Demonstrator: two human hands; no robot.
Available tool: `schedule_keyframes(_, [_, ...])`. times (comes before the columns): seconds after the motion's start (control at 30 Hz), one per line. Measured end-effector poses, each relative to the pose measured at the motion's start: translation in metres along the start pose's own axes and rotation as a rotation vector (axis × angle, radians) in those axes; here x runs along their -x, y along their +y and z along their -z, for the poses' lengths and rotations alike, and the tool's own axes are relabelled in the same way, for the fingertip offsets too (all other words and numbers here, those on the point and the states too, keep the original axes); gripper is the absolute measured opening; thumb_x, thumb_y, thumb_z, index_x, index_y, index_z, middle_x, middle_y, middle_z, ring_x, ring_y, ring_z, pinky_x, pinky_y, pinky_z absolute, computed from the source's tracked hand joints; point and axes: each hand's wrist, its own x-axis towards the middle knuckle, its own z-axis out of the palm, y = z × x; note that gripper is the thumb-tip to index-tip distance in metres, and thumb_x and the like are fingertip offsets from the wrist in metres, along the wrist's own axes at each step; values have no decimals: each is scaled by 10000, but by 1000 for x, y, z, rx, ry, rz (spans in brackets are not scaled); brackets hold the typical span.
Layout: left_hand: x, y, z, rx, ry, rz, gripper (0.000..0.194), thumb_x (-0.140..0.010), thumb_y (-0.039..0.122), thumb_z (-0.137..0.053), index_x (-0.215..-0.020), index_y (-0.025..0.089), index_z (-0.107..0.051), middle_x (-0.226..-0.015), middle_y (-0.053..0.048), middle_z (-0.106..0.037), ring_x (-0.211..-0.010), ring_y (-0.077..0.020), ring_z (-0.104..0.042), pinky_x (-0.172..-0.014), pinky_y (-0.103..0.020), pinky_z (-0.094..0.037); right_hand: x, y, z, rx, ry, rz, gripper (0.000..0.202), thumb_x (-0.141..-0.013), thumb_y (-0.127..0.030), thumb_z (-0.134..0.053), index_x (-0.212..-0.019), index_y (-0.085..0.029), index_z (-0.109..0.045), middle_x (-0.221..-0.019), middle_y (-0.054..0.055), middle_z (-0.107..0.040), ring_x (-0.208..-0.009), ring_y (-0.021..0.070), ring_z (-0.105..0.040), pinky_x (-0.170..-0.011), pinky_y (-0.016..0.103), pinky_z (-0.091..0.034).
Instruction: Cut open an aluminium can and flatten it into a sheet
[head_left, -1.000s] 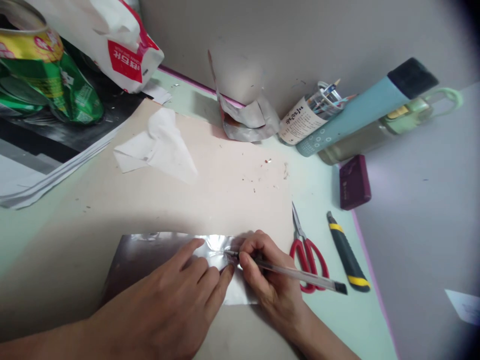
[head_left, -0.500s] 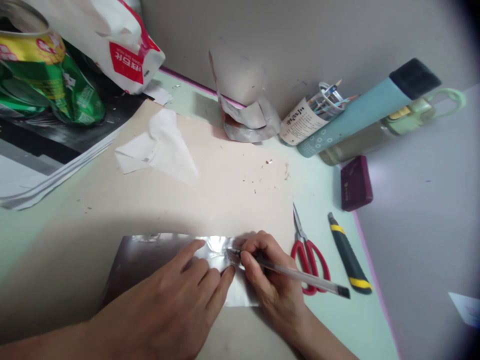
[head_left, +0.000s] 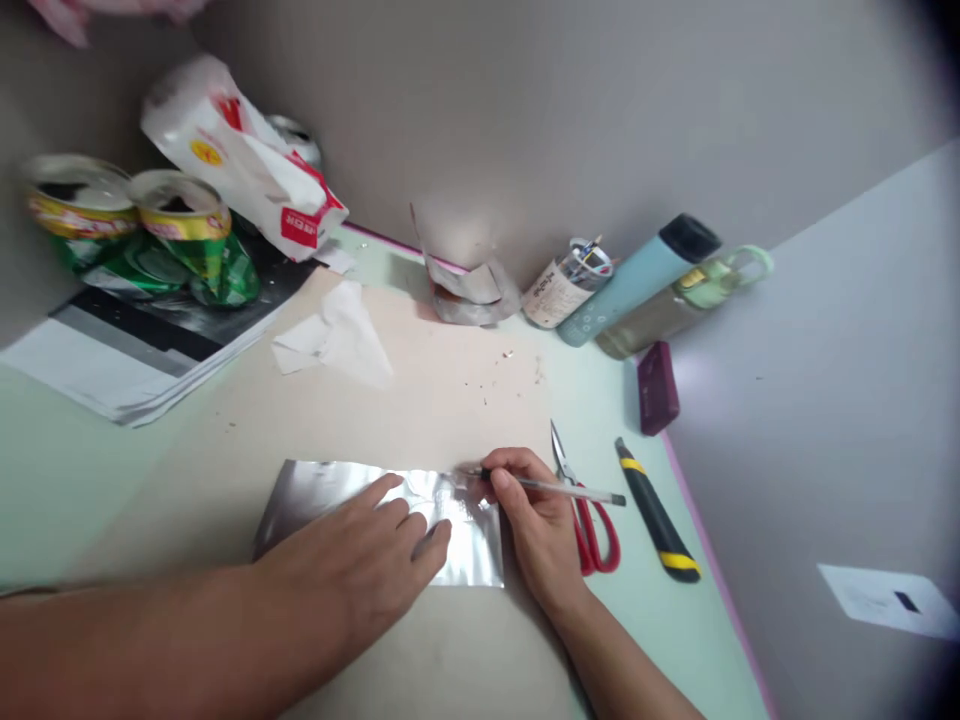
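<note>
A shiny metal sheet (head_left: 472,555) lies on the beige board, with small embossed marks toward its right end. My left hand (head_left: 360,550) rests flat on the sheet, fingers spread and holding nothing. A clear pen (head_left: 559,488) is pinched in my right hand (head_left: 536,520), its dark tip at the sheet's upper edge near the right. The red-handled scissors (head_left: 596,525) lie just right of my right hand, partly hidden behind it and the pen. Farther right is a black and yellow utility knife (head_left: 658,515).
Crushed green cans (head_left: 184,240) stand on papers at the left, beside a white and red packet (head_left: 247,160). A white tissue (head_left: 337,335) and curled metal scraps (head_left: 472,290) lie behind. A pen cup (head_left: 562,285), a blue bottle (head_left: 637,280) and a maroon box (head_left: 657,388) stand along the wall.
The view has pulled back and shifted, so more of the cans and wall shows. The pen tip has moved up to the sheet's upper edge, and my right hand no longer covers the sheet's right end.
</note>
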Motion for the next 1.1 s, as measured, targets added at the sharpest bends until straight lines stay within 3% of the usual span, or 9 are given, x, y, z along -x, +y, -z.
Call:
schedule_keyframes(0.13, [10, 2, -6, -4, -171, 14, 462, -848, 95, -554, -1305, 158, -585, -1015, -72, -734, -977, -235, -682, -1087, -438, -374, 2, -3, -1, 60, 24, 164, 214, -982, -389, -588, -986, -200, -689, -765, 16, -694, -725, 154, -624, -706, 281, -514])
schedule_keyframes(0.23, [17, 1, 13, 111, -160, 64, 904, -676, 124, -727, -1501, 196, -366, -1397, -110, -575, -1332, -309, -490, -1145, -415, -328, 5, -8, -2, 84, 53, 242, 232, -997, -393, -554, -1013, -192, -667, -790, 32, -715, -704, 155, -609, -706, 294, -518])
schedule_keyframes(0.27, [17, 0, 23, 175, -160, -26, 841, -699, 143, -713, -1478, 188, -400, -1359, -120, -594, -1280, -307, -532, -1083, -392, -400, 6, -11, -2, 86, 65, 251, 227, -996, -394, -557, -1020, -194, -662, -800, 33, -719, -705, 154, -604, -704, 292, -516])
schedule_keyframes(0.33, [14, -1, 46, 249, -177, 88, 521, -837, 69, -578, -1329, 237, -549, -1124, -64, -663, -1068, -234, -634, -919, -339, -496, 9, -17, -2, 91, 84, 271, 222, -987, -399, -571, -1015, -197, -658, -801, 30, -718, -709, 154, -597, -696, 285, -506])
schedule_keyframes(0.5, [3, 2, 78, 799, 195, 391, 460, -966, 310, -550, -1418, 274, -474, -1335, -86, -560, -1237, -227, -552, -1026, -386, -460, 24, -43, -3, 54, 86, 288, 258, -983, -438, -563, -974, -195, -648, -644, -1, -667, -594, 147, -555, -618, 278, -482])
schedule_keyframes(0.63, [-5, 13, 70, 1223, 410, 511, 377, -960, 437, -560, -1272, 227, -585, -1163, -70, -637, -1143, -227, -608, -995, -369, -473, 39, -57, -6, 161, -3, 370, 261, -1006, -428, -514, -1000, -204, -649, -742, 23, -707, -610, 149, -575, -632, 286, -502])
schedule_keyframes(0.87, [-9, 14, 47, 1190, 556, 596, 302, -947, 404, -550, -1135, 182, -633, -696, 35, -504, -773, -174, -585, -817, -315, -456, 44, -26, 19, 799, -5, 631, 372, -994, -382, -515, -1311, -194, -567, -1234, 178, -676, -1147, 332, -640, -933, 515, -533])
schedule_keyframes(0.97, [-4, 9, 41, 1198, 583, 620, 361, -918, 425, -593, -1186, 182, -604, -730, 27, -532, -790, -180, -592, -803, -307, -456, 41, -2, 29, 989, 83, 749, 552, -945, -454, -591, -1417, -186, -487, -1394, 218, -584, -1336, 424, -489, -1059, 669, -406])
schedule_keyframes(1.1, [2, 9, 36, 1207, 607, 635, 458, -922, 474, -592, -1284, 199, -536, -973, -49, -658, -1006, -218, -630, -925, -327, -450, 38, 13, 29, 841, 75, 570, 593, -936, -428, -605, -1462, -204, -443, -1406, 196, -577, -1292, 385, -549, -1019, 598, -476])
